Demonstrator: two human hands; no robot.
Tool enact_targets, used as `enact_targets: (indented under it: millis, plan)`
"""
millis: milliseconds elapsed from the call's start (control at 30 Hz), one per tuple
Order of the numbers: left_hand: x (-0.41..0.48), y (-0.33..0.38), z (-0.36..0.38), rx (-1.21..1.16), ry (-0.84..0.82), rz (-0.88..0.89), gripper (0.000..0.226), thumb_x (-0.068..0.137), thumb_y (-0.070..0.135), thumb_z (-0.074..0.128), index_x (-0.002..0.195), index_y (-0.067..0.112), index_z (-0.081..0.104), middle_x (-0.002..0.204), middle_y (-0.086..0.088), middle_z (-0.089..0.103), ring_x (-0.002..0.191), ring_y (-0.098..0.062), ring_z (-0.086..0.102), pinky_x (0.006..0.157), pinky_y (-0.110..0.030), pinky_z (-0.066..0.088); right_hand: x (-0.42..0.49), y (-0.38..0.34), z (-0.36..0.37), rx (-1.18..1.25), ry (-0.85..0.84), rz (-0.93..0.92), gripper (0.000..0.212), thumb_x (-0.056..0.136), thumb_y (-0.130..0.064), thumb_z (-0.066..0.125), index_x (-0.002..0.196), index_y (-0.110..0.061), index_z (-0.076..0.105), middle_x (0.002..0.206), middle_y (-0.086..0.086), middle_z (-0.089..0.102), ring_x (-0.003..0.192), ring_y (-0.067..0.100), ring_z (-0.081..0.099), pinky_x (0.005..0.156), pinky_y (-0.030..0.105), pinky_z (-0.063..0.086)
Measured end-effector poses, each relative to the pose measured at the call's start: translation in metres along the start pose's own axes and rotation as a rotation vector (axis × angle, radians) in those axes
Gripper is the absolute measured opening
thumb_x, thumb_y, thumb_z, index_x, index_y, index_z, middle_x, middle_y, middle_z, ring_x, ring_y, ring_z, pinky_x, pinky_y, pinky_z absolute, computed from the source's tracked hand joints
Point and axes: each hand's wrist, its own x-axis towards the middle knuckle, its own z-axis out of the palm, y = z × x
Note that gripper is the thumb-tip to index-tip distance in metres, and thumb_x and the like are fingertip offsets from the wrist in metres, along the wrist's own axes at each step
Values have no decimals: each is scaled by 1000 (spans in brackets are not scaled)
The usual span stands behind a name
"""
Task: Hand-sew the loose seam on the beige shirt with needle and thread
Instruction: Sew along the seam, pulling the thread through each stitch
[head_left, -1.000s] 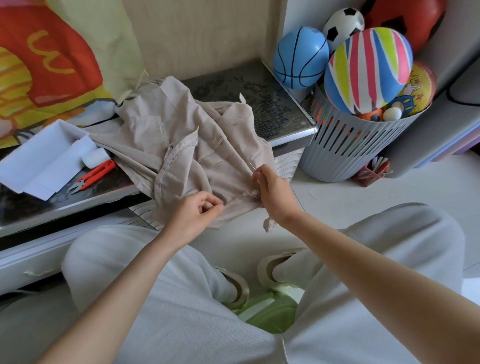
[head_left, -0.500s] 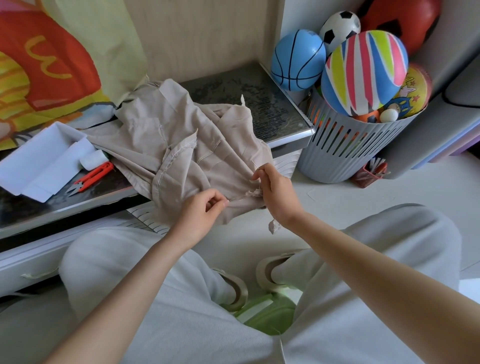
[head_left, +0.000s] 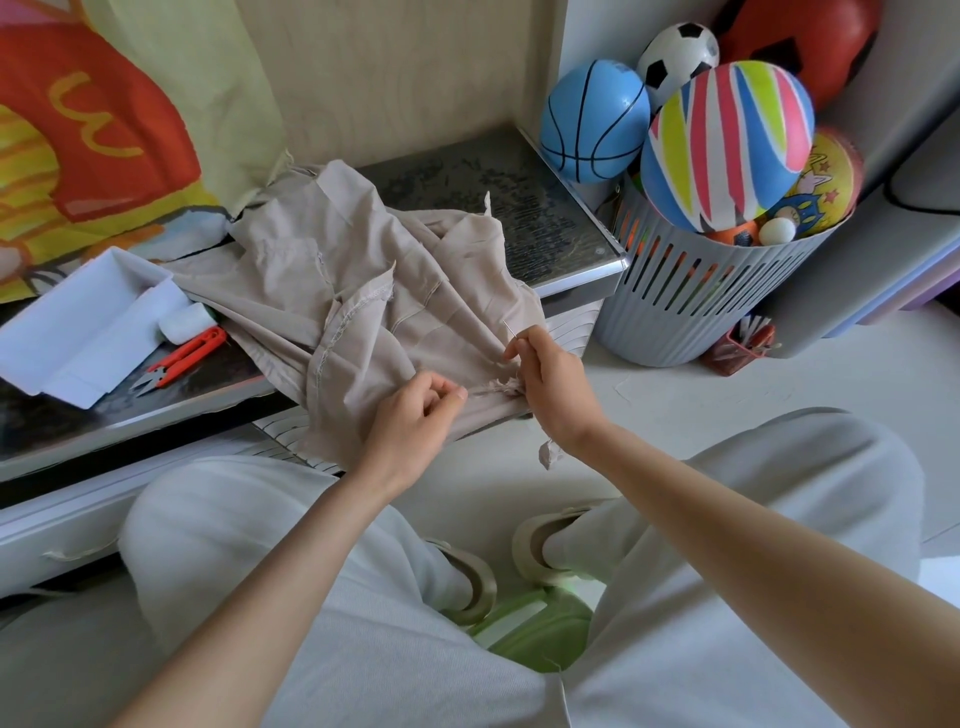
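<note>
beige shirt (head_left: 363, 291): lies crumpled across the middle of the tabletop (head_left: 519, 187), its near part spilling over the front edge towards the right front corner, where both hands hold it up. loose seam (head_left: 493, 387): a frayed, puckered line running left to right in that hanging part, between the two hands.

right hand (head_left: 553, 382): fingers (head_left: 519, 345) closed in a pinch on the needle (head_left: 508, 330). the needle's long axis slants from the pinch up and away, tip towards the far left, clear of the cloth. the seam lies just below and nearer the person than the tip. i judge the next stitch needs the tip turned down and back into the frayed line. the right hand is the nearer to the seam's open end.

left hand (head_left: 415, 421): fingers (head_left: 447, 395) curled, pinching the shirt fabric just left of the fraying and holding it taut.

thread: too fine to make out.

change from a second ago: the left hand has crept rightward along the seam, narrowing the gap to the right hand. the needle stands much as it did.

surroundings: red snips (head_left: 182, 358) and a white tray (head_left: 88, 317) near the left front edge, and a grey basket (head_left: 701, 306) of balls on the floor off the right edge.
</note>
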Motion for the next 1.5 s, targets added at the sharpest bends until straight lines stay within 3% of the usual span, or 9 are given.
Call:
enact_targets:
  millis: [200, 367, 533, 733, 833, 933, 1133, 1367, 1500]
  plan:
    - [1, -12, -1, 20, -55, -70, 27, 84, 22, 54, 60, 17, 41, 44, 8, 32, 47, -9, 28, 52, -29, 24, -3, 1, 3, -13, -7, -23, 24, 102, -23, 31, 94, -20, 54, 61, -7, 49, 58, 15, 45, 61, 37, 42]
    - [-2, -9, -3, -104, -31, 3, 21, 78, 30, 61, 72, 11, 57, 59, 11, 45, 57, -5, 39, 56, -20, 31, -7, 3, 1, -43, -82, -56, 22, 101, -16, 32, 102, -15, 55, 60, -9, 44, 58, 16, 41, 61, 34, 36]
    - [0, -9, -6, -162, -20, 55, 14, 89, 17, 62, 76, 18, 60, 75, -1, 60, 72, -8, 52, 70, -22, 40, -5, -1, -5, -137, -171, -74, 30, 98, -7, 31, 111, -13, 57, 73, -4, 50, 72, 20, 44, 65, 32, 37]
    - [2, -9, -11, -164, -4, 94, 11, 92, 11, 59, 81, 14, 60, 70, 3, 60, 62, 0, 49, 64, -13, 38, -6, -7, -10, -38, -241, -135, 23, 96, -2, 36, 107, -10, 55, 84, 0, 62, 78, 23, 53, 71, 30, 43]
    - [4, -10, -13, -161, 11, 117, 10, 92, 10, 58, 82, 9, 59, 58, 11, 56, 52, 2, 44, 55, -11, 33, -7, -9, -11, 5, -277, -137, 21, 96, -1, 41, 98, -11, 59, 77, -18, 57, 72, 2, 54, 63, 10, 39]
    - [6, -12, -14, -150, 5, 135, 14, 93, 12, 56, 80, 11, 58, 51, 15, 52, 50, -1, 36, 51, -15, 28, -8, -13, -13, 31, -297, -143, 24, 95, 0, 43, 90, -17, 58, 72, -19, 53, 65, -13, 50, 61, 5, 36]
    - [5, -13, -14, -151, 7, 161, 14, 94, 12, 55, 81, 8, 57, 51, 16, 51, 48, -2, 35, 50, -14, 27, -7, -11, -10, -2, -315, -150, 19, 95, -3, 46, 91, -12, 62, 74, -1, 58, 62, 1, 46, 60, 9, 35]
    - [7, -16, -16, -164, -1, 144, 14, 94, 13, 56, 80, 11, 58, 62, 10, 60, 61, -7, 44, 60, -20, 34, -6, -10, -6, 23, -334, -147, 20, 95, -3, 46, 90, -14, 62, 74, 0, 58, 65, 8, 45, 61, 12, 35]
    - [7, -13, -16, -149, -4, 136, 17, 94, 11, 55, 77, 16, 56, 57, 15, 58, 55, 2, 44, 56, -12, 33, -5, -8, -4, 43, -330, -139, 21, 95, -3, 45, 89, -14, 61, 84, 14, 63, 72, 16, 48, 66, 22, 37]
